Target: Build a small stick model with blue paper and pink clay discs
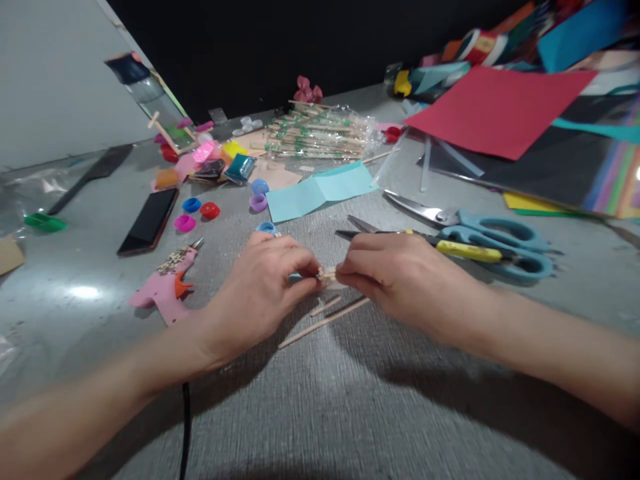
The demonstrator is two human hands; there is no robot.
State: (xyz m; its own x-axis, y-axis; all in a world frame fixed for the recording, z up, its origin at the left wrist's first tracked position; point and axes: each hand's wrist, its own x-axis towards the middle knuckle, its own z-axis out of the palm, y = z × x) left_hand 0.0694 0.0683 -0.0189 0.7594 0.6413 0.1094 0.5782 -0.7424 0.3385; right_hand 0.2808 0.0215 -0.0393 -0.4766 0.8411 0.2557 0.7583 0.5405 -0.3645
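Thumb and fingers of my left hand (pixel 273 283) pinch one end of a small wooden stick piece (pixel 327 274). My right hand (pixel 400 270) grips the other end, so only a short stretch shows between the fingertips. Something pale lies just under it, partly covered by my fingers. Below my hands a short stick piece (pixel 326 306) and a longer thin wooden stick (pixel 320 325) rest on the grey table. Beyond my right hand are blue-handled scissors (pixel 493 230) and a yellow-handled tool (pixel 467 251) with dark jaws, partly hidden by that hand.
A pink glue gun (pixel 163 293) with a black cord lies left of my left arm, near a phone (pixel 149 221). Folded light-blue paper (pixel 320 192), bottle caps (pixel 210 211) and bagged sticks (pixel 320 133) sit farther back. Red paper (pixel 505 107) tops a pile at right; a bottle (pixel 150 93) stands back left.
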